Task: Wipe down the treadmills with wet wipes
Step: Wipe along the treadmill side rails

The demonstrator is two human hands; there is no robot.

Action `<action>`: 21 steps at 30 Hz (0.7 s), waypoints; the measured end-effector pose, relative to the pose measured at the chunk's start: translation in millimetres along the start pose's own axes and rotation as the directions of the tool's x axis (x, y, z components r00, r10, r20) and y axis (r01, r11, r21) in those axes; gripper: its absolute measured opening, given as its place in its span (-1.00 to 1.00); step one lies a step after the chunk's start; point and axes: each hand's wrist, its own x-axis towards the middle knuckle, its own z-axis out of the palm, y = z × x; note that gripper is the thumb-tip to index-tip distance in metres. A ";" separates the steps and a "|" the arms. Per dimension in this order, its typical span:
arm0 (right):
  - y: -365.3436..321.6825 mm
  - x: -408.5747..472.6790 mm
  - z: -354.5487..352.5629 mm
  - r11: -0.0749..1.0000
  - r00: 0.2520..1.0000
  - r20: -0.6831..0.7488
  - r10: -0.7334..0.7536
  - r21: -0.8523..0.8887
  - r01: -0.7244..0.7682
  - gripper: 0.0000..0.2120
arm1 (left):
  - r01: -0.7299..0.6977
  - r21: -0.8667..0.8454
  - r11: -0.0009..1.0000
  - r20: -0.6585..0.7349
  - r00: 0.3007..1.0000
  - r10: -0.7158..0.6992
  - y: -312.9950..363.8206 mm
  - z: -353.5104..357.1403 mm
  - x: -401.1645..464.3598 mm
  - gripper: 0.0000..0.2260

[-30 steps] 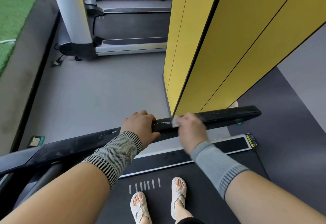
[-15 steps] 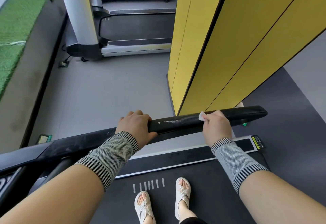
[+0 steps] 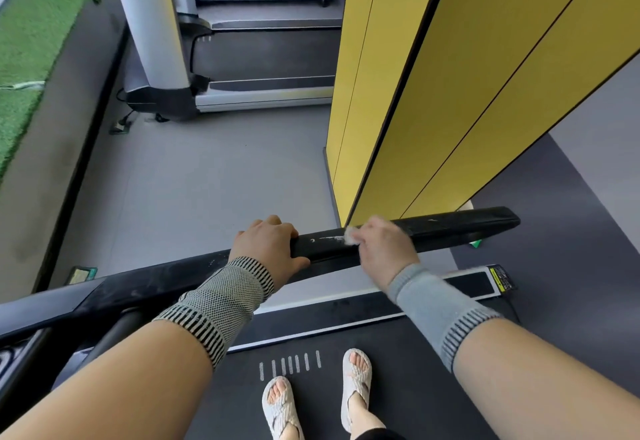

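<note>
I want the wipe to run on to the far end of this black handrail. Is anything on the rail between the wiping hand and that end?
Nothing visible. The right hand presses the wet wipe on the black handrail, and the stretch to its far end is bare. The left hand grips the rail on the other side. The yellow panel stands behind the rail.

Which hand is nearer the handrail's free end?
Right. The right hand wipes the handrail partway toward its free end; the left hand grips it farther back.
</note>
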 end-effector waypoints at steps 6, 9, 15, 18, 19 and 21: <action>-27.3 8.1 -0.1 1.000 1.000 0.026 0.004 -0.022 -0.003 -0.73 | -0.004 -0.013 1.000 0.007 1.000 0.004 -1.9 0.6 1.1 -0.53; -14.4 21.2 -12.9 0.998 0.995 0.080 0.054 -0.038 -0.051 -0.69 | -0.010 -0.012 1.000 0.008 1.000 0.010 -1.7 0.5 1.0 -0.53; -32.4 15.7 -3.9 0.996 0.992 0.110 -0.069 -0.051 0.075 -0.73 | -0.007 -0.027 1.000 0.003 1.000 0.007 -3.1 1.1 1.1 -0.54; -16.5 25.7 -14.8 0.996 0.991 0.108 0.081 -0.054 -0.075 -0.73 | -0.014 -0.018 1.000 0.012 1.000 0.014 -2.1 -0.7 0.8 -0.54; -10.3 27.3 -17.2 0.986 0.986 0.055 0.156 -0.065 -0.152 -0.74 | -0.014 -0.022 1.000 0.008 1.000 0.015 -1.8 -0.6 0.5 -0.54; -16.3 19.3 -11.9 0.988 0.989 -0.010 0.148 -0.038 -0.149 -0.74 | -0.016 -0.032 0.999 0.003 1.000 0.016 -2.0 0.0 0.5 -0.54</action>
